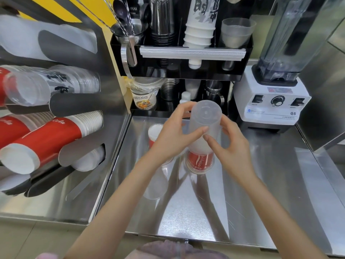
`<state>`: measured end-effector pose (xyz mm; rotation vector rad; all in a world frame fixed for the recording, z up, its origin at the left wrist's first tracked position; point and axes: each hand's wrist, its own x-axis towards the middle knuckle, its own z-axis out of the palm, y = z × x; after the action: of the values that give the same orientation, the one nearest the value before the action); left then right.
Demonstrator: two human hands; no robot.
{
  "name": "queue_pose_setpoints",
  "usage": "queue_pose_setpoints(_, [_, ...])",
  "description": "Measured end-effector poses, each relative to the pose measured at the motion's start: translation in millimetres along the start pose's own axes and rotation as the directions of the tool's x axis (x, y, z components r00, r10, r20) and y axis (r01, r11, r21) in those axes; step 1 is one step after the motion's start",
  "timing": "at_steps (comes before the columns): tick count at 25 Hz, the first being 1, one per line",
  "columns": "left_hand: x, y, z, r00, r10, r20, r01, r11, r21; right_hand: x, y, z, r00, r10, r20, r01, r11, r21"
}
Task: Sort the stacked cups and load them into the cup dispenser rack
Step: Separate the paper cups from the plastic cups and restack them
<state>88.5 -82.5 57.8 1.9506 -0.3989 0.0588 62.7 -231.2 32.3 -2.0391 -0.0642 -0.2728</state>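
Fingers [200,130] of both hands are wrapping a frosted cup [204,126] from either side: left hand [173,135] curling round its left wall, right hand [230,144] pinching the right wall, thumb tips nearly meeting at the front. Both are holding the cup, neither splayed wide. The cup is sitting upside down, base up, on top of a mixed stack [200,161] standing on the steel counter [261,184]; a red cola cup is showing at the stack's foot inside a clear one.

Risk, as judged: the frosted cup may be gripping the cup beneath by suction, so lifting could be dragging the whole stack up or tipping it. Squeezing the thin wall too hard could be buckling it. A tipped stack could be knocking the red cup [155,135] standing just left of it.

Count on the counter: one stack in hand, one red cup partly hidden behind the left hand, one clear cup [155,186] lying under the left forearm. The rack [78,116] at left is showing four tubes, cups protruding from each; cups per tube cannot be counted.
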Motion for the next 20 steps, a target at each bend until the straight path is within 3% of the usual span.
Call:
queue_pose_setpoints(8, [-35.7, 12.7, -48.9, 0.99, 0.04, -0.136, -0.037, 0.999, 0.022, -4.2, -38.7, 25.6, 0.984, -0.108, 0.142, 0.098, 0.992, 0.075])
queue_pose_setpoints(13, [-65.6, -5.6, -69.9, 0.977, -0.037, -0.208, 0.043, 0.999, 0.024, -12.9, -39.6, 57.5, 0.948, -0.123, 0.294, 0.087, 0.987, 0.133])
queue_pose_setpoints(20, [-94.5, -40.1, -72.1, 0.953, -0.158, -0.259, 0.153, 0.988, -0.038, -22.6, -22.9, 94.0, 0.909, -0.113, 0.401, 0.06, 0.988, 0.143])
